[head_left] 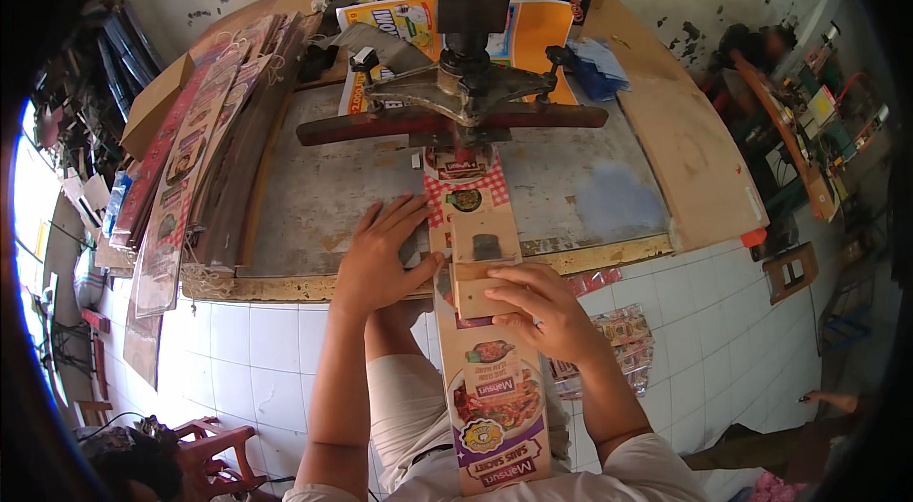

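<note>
A long printed cardboard strip [495,350] with food pictures runs from my lap onto the worktable and under the press. On top of it lies a small wooden block [472,298] with a dark patch [485,246] beyond it. My right hand [544,312] grips the block from the right, fingertips on its upper face; the thumb is hidden. Flat beside the strip rests my left hand [385,255], fingers spread, thumb touching the strip's left edge. Just beyond, the press head [466,84] with its reddish crossbar [371,127] hangs over the strip's far end.
Stacked printed strips [204,141] lie along the table's left side. A brown board [685,141] covers the right side. Orange-and-yellow printed sheets [542,36] stand behind the press. Below are a tiled floor with sachets [618,340] and a red plastic chair [214,454].
</note>
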The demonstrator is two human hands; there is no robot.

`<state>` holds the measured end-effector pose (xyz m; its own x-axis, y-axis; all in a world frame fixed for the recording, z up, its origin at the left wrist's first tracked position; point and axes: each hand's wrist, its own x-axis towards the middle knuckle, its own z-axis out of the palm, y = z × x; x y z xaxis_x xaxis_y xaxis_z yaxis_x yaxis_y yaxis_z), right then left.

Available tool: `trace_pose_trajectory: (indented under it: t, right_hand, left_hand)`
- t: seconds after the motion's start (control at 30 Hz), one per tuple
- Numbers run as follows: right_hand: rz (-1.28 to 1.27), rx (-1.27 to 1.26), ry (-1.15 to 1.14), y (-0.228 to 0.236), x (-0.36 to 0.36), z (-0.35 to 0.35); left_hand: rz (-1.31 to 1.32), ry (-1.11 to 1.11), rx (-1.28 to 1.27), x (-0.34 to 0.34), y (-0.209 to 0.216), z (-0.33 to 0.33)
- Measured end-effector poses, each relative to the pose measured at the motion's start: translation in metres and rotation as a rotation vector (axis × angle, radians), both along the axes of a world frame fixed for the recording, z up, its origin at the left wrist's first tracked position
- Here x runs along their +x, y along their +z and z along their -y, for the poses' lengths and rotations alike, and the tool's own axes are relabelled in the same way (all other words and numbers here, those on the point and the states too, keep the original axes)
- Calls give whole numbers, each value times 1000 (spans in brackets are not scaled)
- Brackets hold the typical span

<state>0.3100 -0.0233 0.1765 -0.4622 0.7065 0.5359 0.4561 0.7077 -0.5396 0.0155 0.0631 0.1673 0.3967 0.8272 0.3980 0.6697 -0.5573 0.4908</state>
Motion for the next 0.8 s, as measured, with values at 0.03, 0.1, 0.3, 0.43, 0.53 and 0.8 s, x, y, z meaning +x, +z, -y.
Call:
trace_pose_trajectory:
  t: [0.03,0.1,0.3,0.43,0.53,0.8]
  right_hand:
    - [3,-18,-1,0,-1,0]
    - [9,-56,-8,0,1,1]
    - [36,67,-302,1,61,-25]
    - [183,1,-555,1,127,-59]
    - [240,-127,-503,13,143,-65]
    - [177,-221,-473,7,155,-67]
  left_hand:
    - [2,-1,-4,1,0,-1]
    - [5,-8,-14,3,2,-2]
    - [0,19,-58,-2,4,4]
    - [1,3,-56,3,2,0]
    - [-2,12,-49,1,3,0]
    - [-17,17,-24,0,1,0]
